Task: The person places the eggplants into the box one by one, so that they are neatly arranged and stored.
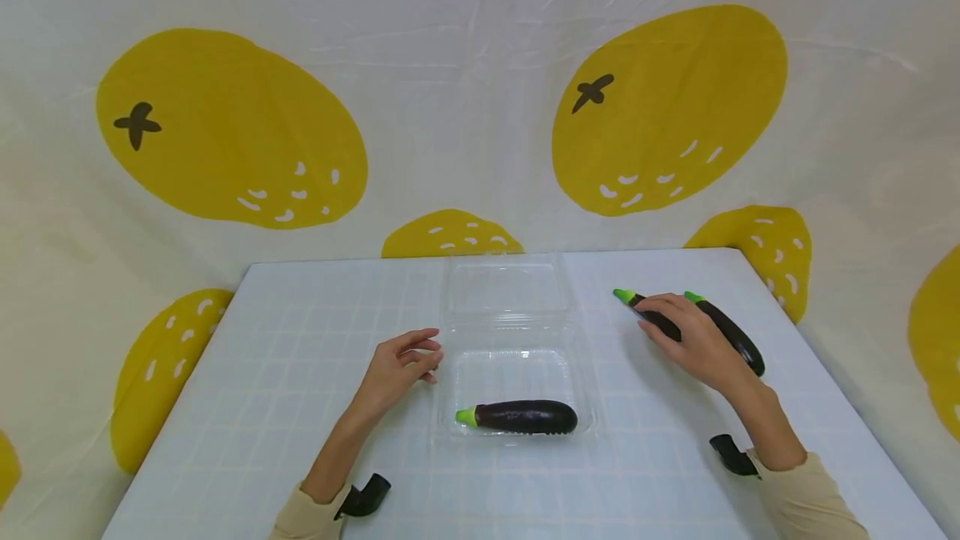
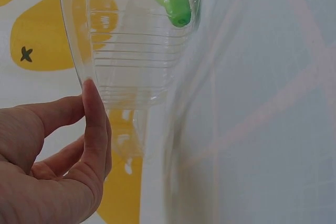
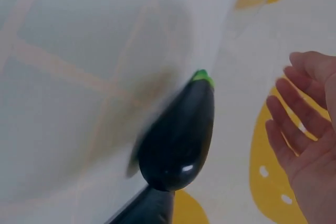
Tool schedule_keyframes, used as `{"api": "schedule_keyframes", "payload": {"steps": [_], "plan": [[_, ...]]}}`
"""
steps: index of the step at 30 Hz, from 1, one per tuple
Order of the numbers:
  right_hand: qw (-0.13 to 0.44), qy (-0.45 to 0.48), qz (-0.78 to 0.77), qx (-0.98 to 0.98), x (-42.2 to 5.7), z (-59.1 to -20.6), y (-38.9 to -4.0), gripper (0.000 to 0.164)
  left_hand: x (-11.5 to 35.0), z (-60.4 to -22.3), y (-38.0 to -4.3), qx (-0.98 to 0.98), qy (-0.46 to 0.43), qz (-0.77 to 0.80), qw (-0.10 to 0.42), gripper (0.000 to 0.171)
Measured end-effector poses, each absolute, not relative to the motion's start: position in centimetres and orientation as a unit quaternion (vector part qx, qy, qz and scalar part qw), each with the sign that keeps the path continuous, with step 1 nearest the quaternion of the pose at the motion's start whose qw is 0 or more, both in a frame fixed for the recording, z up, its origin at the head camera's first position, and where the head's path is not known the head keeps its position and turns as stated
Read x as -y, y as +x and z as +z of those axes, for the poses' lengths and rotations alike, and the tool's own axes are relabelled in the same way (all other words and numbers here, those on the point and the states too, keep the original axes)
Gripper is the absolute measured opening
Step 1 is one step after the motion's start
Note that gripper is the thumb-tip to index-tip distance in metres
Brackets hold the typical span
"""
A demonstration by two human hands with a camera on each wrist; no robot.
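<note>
A clear plastic clamshell container (image 1: 517,340) lies with its lid raised away from me. One dark eggplant (image 1: 527,417) with a green stem end lies across the container's near side. My left hand (image 1: 401,369) is at the container's left side, fingers relaxed, and in the left wrist view its fingertips are right at the clear rim (image 2: 79,72). My right hand (image 1: 693,336) hovers over a second eggplant (image 1: 660,323), partly hiding it. Its fingers are loosely extended, apart from the eggplant (image 3: 181,129) in the right wrist view. A third eggplant (image 1: 731,332) lies just right of that hand.
The white table (image 1: 315,373) has a faint grid pattern. Behind it hangs a pale cloth (image 1: 465,107) printed with large yellow fruit. The container's raised lid (image 1: 506,286) reaches toward the table's back edge. A black wrist camera (image 1: 367,497) sits at each cuff.
</note>
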State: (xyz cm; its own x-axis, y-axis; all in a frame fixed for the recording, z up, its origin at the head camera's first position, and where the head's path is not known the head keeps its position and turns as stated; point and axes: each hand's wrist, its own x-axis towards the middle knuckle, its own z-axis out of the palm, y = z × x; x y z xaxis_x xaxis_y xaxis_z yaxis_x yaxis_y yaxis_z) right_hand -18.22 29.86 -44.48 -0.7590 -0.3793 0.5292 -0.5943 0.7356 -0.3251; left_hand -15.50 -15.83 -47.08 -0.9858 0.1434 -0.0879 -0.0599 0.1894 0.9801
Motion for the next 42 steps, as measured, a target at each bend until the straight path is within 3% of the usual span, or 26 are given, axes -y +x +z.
{"api": "schedule_keyframes", "payload": {"steps": [17,32,42], "plan": [[0.203,0.228,0.254,0.918,-32.9,-46.8,-18.8,0.03,15.6,-47.2,-15.6,-0.763,0.026,0.641,0.082,0.048],[0.146,0.214,0.271,0.927,-33.9,-47.8,-18.9,0.038,15.6,-47.2,-15.5,-0.766,0.029,0.637,0.079,0.048],[0.145,0.216,0.253,0.932,-33.9,-47.9,-19.2,0.044,15.8,-47.2,-15.5,-0.766,0.027,0.638,0.074,0.047]]}}
